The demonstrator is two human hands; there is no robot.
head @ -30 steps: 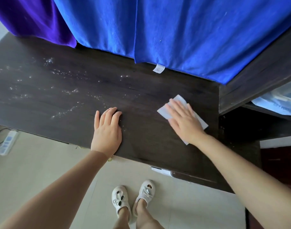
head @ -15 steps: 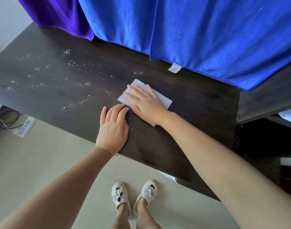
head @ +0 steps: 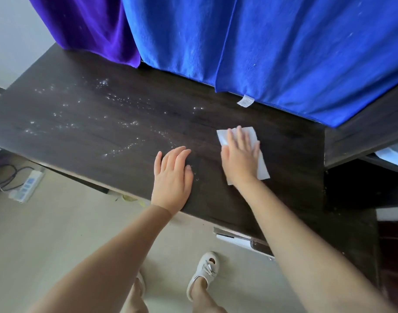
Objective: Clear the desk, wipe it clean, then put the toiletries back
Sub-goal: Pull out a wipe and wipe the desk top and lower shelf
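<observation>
A dark wooden desk [head: 284,154] fills the middle of the view. White specks and streaks [head: 116,129] cover its left half. My right hand [head: 241,159] lies flat on a white wipe [head: 262,169], pressing it against the desk right of centre. My left hand [head: 173,177] rests palm down on the desk near its front edge, fingers together, holding nothing. No toiletries are in view.
A blue towel [head: 284,46] and a purple towel [head: 91,26] hang down over the desk's back edge. A dark shelf unit [head: 363,136] stands at the right. A power strip [head: 27,185] with cables lies on the floor at the left. My feet in white shoes [head: 203,274] stand below.
My right hand slid the wipe left to beside my left hand, then back to the right. My left hand stayed put. The view shifted slightly.
</observation>
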